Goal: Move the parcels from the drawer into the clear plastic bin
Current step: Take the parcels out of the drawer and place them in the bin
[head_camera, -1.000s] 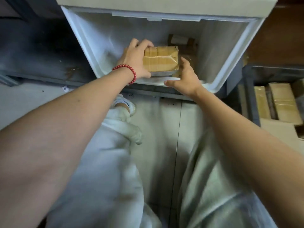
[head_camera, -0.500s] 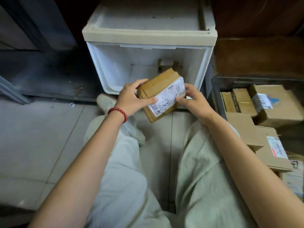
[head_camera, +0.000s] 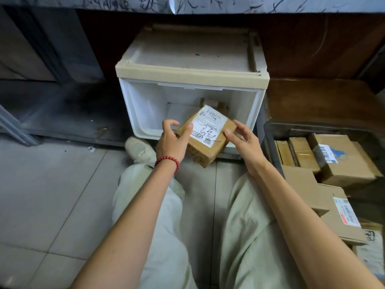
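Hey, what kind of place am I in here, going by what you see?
Probably a home or small back room used for sorting mail parcels, not a warehouse. A plastic drawer unit stands on a tiled floor, a bin on the right holds taped cardboard boxes, and both hands hold a parcel bearing a shipping label.

Dim soft indoor light, dark upper corners, wide-angle edge bending, perhaps slight blur

Cardboard, plastic, tile.
Parcel: brown taped cardboard, glossy white paper label. Drawer: smooth white plastic. Floor: matt grey tile.
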### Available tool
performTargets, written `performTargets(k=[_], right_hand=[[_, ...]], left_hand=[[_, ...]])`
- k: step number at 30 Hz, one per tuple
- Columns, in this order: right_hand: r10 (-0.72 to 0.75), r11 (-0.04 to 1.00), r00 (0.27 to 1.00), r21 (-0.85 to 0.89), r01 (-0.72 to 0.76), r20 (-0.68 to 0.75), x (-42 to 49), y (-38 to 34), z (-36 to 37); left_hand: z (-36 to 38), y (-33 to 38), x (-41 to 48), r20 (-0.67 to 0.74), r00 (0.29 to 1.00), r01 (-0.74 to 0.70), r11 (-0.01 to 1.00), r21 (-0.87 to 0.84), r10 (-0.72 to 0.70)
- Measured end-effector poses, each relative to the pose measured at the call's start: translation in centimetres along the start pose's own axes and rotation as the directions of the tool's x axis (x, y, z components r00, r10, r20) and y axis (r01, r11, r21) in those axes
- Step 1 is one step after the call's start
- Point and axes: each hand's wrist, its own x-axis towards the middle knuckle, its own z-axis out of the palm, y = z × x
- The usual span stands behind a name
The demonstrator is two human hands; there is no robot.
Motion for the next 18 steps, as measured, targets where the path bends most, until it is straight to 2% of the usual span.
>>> performTargets(k=[4, 8, 11, 14, 18], right_hand=[[-0.006, 1.0, 0.996, -0.028, 0.008, 0.089, 0.6, 0.5, -0.6], [0.041, 0.993, 0.993, 0.106, -0.053, 0.111, 0.7, 1.3, -1.2], [0.026, 0.984, 0.998, 0.174, -0.036, 0.057, 1.0, 1.4, -1.3], [0.078, 0.978, 0.996, 0.195, -0.071, -0.033, 1.2, 1.4, -1.2], [0.119, 0.992, 0.975, 0.068, -0.108, -0.187, 1.7, 1.4, -1.4]], left_hand=[[0.2, 0.2, 0.2, -0.001, 0.998, 0.056, 0.998, -0.019, -0.056], [0.1, 0.5, 0.1, 0.024, 0.998, 0.051, 0.994, -0.096, -0.049], [0.0, 0.9, -0.5, 0.135, 0.991, 0.0, 0.986, -0.166, 0.022], [-0.2, 1.0, -0.9, 0.28, 0.95, -0.076, 0.97, -0.229, 0.141], [-0.3, 0.5, -0.7, 0.376, 0.895, -0.147, 0.954, -0.262, 0.241]])
